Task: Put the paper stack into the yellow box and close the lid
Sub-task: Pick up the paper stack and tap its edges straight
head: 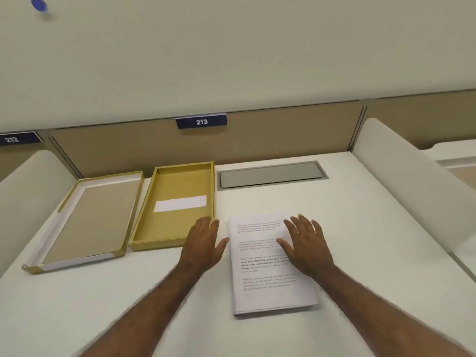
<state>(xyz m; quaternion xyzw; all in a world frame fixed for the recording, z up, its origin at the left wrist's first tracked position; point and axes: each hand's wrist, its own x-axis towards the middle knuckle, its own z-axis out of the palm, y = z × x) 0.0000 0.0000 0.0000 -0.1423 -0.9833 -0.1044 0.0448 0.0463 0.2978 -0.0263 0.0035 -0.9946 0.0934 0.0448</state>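
The paper stack lay flat on the white bench, directly under the right hand; that hand's fingers were spread wide and held nothing, reaching over the far right part of the top sheet, though whether they pressed on the page or hovered just above it could not be told; the left hand sat just left of the stack's long edge, its fingers loosely splayed and empty, their tips at the near right corner of the yellow box, with contact there uncertain; the box stood open beyond and to the left of those fingers, a white strip lying across its floor; its lid rested upturned further left again, beside the box and apart from both hands; the printed text on the top sheet was too blurred to read, and the right hand covered the ends of several lines; the stack's thickness showed only at its near edge; beyond the right fingers a grey panel was set into the bench, and a plate marked 213 hung on the partition; a second plate, 212, was cut off at the left edge; both forearms ran out of the bottom of the view.
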